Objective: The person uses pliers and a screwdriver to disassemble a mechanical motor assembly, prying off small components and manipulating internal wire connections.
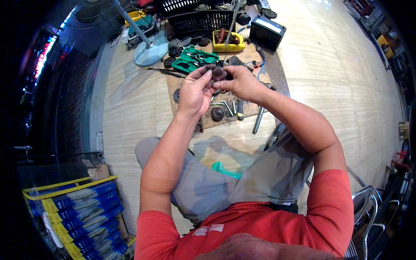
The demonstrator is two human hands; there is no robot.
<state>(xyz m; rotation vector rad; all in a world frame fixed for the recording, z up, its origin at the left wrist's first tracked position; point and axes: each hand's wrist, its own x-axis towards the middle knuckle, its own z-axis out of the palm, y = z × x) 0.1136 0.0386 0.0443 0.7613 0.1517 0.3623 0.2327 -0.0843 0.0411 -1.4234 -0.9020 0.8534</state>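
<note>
Both hands meet out in front of me, above a cardboard sheet [210,125] on the floor. Between their fingertips is a small dark, roundish greasy part [219,73], its exact kind too small to make out. My left hand [196,92] pinches it from one side, thumb and fingers closed. From the other side my right hand [239,82] grips it, fingers curled in. Below the hands lie a dark toothed gear [217,114], bent hex keys [227,107] and a black-and-yellow handled tool [240,110].
Beyond the hands are an open green tool case [196,59], a yellow bin [228,42] of parts, a black crate [200,22] and a black battery [267,34]. A fan base [151,51] stands left; blue-and-yellow boxes [89,212] are stacked lower left.
</note>
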